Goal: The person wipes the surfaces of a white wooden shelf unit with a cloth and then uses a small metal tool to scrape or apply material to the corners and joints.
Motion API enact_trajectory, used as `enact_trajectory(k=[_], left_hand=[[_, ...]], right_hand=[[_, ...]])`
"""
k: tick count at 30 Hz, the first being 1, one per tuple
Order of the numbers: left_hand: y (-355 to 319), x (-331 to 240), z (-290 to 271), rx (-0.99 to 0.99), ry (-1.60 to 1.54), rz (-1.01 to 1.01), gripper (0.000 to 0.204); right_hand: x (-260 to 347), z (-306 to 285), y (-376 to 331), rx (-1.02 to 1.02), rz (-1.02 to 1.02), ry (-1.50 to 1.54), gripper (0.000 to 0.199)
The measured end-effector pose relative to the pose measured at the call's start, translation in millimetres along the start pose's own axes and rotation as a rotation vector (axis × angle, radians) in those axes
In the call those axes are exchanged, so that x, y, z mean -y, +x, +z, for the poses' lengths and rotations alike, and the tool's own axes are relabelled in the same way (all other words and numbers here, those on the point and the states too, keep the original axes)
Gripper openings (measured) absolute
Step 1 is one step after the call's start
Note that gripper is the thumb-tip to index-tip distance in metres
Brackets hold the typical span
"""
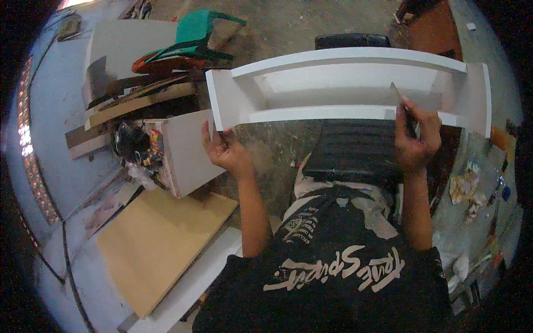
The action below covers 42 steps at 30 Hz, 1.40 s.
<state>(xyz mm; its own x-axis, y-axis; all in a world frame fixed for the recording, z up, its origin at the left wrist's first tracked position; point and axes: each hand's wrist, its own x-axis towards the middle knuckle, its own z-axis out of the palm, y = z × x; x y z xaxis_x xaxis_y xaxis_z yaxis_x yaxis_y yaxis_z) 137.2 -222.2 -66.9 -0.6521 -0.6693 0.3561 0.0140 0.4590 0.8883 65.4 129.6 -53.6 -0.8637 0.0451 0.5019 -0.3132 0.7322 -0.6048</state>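
A long white box-like frame [350, 115], with end panels and two long rails, lies across in front of me. My left hand [230, 155] is at its near left corner, fingers bent around the lower edge of the end panel. My right hand [416, 136] is closed around a thin pointed blade [395, 91], whose tip sticks up over the inside of the frame. The blade's handle is hidden in the fingers, which rest against the near rail toward its right end.
A black ribbed seat [352, 150] is under the frame. To the left are a box of odds and ends [197, 147], a tan board [166, 244], stacked boards [144, 105] and a green plastic chair [191, 30]. Crumpled scraps [465, 187] lie at right.
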Motion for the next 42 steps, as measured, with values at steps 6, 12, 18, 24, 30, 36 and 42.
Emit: enact_trajectory(k=[6,12,18,24,30,36,42], left_hand=[[-0.2,4.5,-9.3,-0.044,0.450,0.350,0.038],[16.2,-16.8,6.1,-0.077,0.016,0.149,0.049],[81.0,-64.4,-15.3,0.455,0.218,0.030,0.081],[110.3,-65.0,5.5,0.636,0.565,0.301,0.080],[113.1,-75.6,7.0,0.468,0.689,0.272,0.066],[117.7,-77.7,9.5,0.431,0.540,-0.033,0.060],[132.3,-5.2,35.0,0.547,-0.101,-0.168,0.047]], right_hand=[[-11.2,-1.8,-11.0,-0.026,-0.032,0.081,0.025],[-4.7,-4.9,-6.0,-0.087,0.025,0.090,0.023],[-8.1,0.5,-9.0,-0.077,-0.083,0.040,0.022],[-13.5,4.4,-10.2,-0.143,-0.119,0.059,0.021],[-5.8,-8.7,-11.7,-0.055,-0.045,0.010,0.022],[-3.3,-6.4,-11.5,-0.068,-0.053,0.040,0.021],[-19.4,-7.7,-15.9,-0.127,-0.054,0.091,0.025]])
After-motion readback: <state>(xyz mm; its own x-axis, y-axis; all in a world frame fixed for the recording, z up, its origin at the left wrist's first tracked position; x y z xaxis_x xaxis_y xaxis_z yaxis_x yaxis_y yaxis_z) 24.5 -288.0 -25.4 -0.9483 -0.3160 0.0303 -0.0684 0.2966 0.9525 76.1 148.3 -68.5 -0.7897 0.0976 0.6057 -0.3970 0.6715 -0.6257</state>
